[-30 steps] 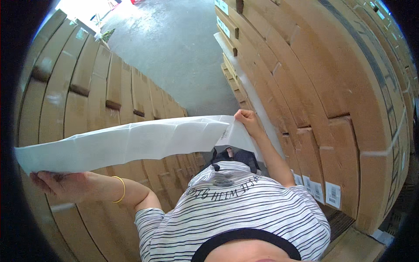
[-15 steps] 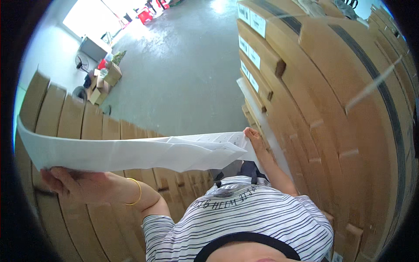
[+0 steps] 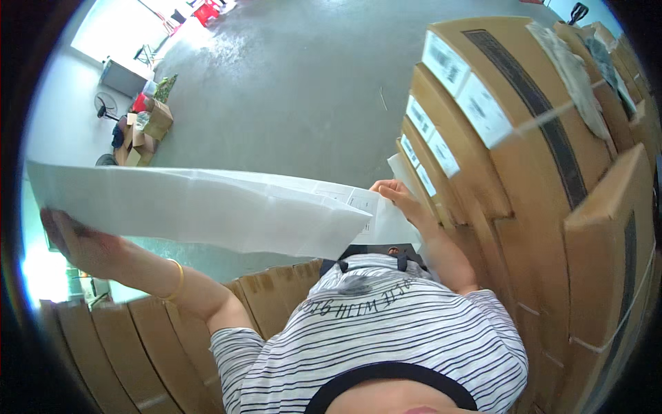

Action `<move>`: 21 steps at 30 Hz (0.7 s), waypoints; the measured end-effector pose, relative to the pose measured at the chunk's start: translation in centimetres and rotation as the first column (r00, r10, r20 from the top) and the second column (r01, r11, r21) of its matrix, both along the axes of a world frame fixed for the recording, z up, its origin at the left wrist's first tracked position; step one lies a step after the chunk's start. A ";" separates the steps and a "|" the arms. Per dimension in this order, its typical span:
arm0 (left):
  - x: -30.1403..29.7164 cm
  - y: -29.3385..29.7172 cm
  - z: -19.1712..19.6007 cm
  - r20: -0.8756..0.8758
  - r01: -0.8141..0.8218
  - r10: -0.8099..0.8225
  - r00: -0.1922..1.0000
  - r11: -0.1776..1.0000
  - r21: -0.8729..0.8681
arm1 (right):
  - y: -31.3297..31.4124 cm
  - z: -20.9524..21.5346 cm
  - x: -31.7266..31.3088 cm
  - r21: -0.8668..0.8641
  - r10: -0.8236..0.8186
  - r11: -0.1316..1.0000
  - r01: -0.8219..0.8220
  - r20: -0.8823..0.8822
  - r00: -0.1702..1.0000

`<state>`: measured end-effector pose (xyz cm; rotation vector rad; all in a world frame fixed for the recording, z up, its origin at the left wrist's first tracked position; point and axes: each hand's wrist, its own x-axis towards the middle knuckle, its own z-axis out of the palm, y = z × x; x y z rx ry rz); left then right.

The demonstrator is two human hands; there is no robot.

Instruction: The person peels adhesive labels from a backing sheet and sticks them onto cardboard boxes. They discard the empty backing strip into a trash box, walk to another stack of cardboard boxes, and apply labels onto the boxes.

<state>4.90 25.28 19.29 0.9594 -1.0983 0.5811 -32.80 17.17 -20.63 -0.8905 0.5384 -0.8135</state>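
- Hands hold a long white sheet (image 3: 207, 210) across mid-frame: left hand (image 3: 79, 241) fingers pinch its left end, right hand (image 3: 396, 196) fingers grip its right end.
- Sheet now sits higher and flatter than before.
- Stacked cardboard boxes (image 3: 524, 138) fill the right; more grey floor (image 3: 289, 90) shows above.

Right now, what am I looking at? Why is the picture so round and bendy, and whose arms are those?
The picture comes from a small camera worn on a person's head, looking down. Its wide lens bends straight edges, so everything looks curved. The arms belong to that person, who wears a black-and-white striped shirt. Their left hand and right hand hold the two ends of a long white sheet, stretched out between them. To the right stand stacked brown cardboard boxes with white labels. Below the sheet is another row of brown cardboard boxes. Beyond lies a grey concrete floor, with small open boxes and a fan far away.
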 end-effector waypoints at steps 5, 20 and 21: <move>9.5 -10.1 -0.8 -0.243 0.010 0.006 0.970 0.998 0.062 | -8.2 4.7 5.0 -0.146 -0.023 0.989 0.006 -0.113 0.993; 27.9 -33.1 -1.0 -0.393 -0.207 0.112 0.913 0.956 -0.209 | -31.9 -2.9 15.7 0.144 -0.838 0.508 0.849 -0.146 0.526; 28.2 -35.3 -1.1 -0.448 -0.195 0.043 0.893 0.934 -0.299 | -34.8 -3.8 13.6 0.262 -0.856 0.450 0.854 -0.146 0.496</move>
